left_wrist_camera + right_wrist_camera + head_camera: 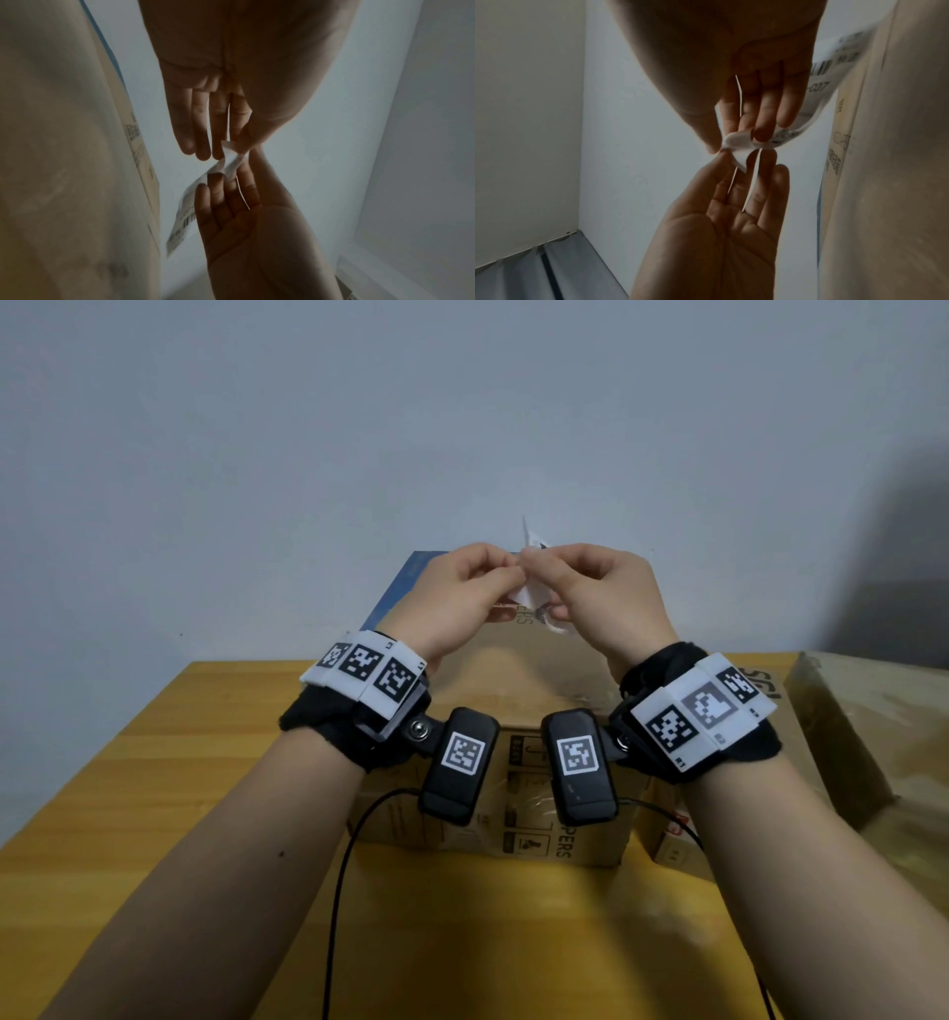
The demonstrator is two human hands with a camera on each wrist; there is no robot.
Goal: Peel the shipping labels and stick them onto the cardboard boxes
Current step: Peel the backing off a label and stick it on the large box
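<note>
Both hands are raised above a taped cardboard box (518, 670) on the table. My left hand (500, 572) and right hand (547, 567) meet at thumb and fingertips and pinch a white shipping label (529, 600) between them. In the left wrist view the label (183, 219) hangs beside the box (64, 142), barcode showing, from the right hand (231, 182). The left hand (226, 146) pinches its curled corner. The right wrist view shows that corner (736, 142) split and curling, pinched by the right hand (734, 140) and the left hand (739, 160).
The box stands on a yellow wooden table (179, 788) against a pale wall. A larger cardboard box (852, 711) lies at the right, with a smaller one with red print (672, 845) in front of it. A blue panel (400, 588) shows behind the middle box. Black cables (344, 875) hang from the wrist cameras.
</note>
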